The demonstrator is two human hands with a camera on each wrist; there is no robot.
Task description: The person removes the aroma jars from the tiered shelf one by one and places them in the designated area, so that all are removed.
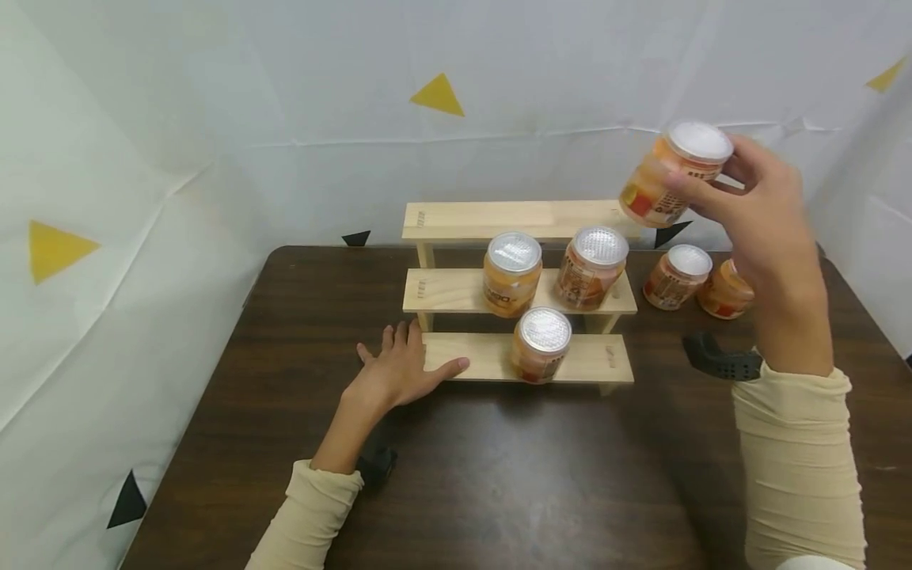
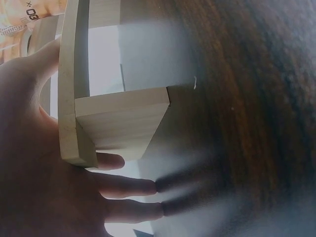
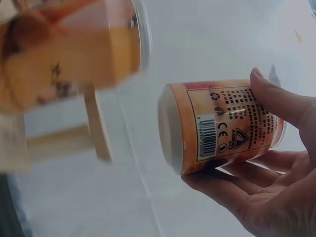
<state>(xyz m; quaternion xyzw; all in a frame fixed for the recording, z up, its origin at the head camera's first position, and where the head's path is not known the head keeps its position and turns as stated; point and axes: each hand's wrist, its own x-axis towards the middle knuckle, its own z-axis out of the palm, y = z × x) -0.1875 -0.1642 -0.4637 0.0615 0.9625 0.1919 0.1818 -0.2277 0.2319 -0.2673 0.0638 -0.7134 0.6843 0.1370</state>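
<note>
My right hand (image 1: pixel 765 198) holds an orange-labelled jar (image 1: pixel 673 174) with a silvery lid, thumb on one side and fingers round the other. The jar is tilted, up beside the right end of the top step. In the right wrist view, its label (image 3: pixel 229 121) shows a barcode and printed text. My left hand (image 1: pixel 399 368) rests at the left end of the lowest step of a wooden three-step rack (image 1: pixel 463 289), thumb along the plank and fingers spread past its end. Two jars, one (image 1: pixel 511 277) and another (image 1: pixel 591 269), stand on the middle step; a third jar (image 1: pixel 541 346) stands on the lowest.
Two more jars, one (image 1: pixel 677 277) and another (image 1: pixel 727 291) partly behind my right wrist, stand on the dark wooden table (image 1: pixel 541 475) right of the rack. A white cloth backdrop (image 1: pixel 321 95) with yellow and black triangles hangs behind and at the sides.
</note>
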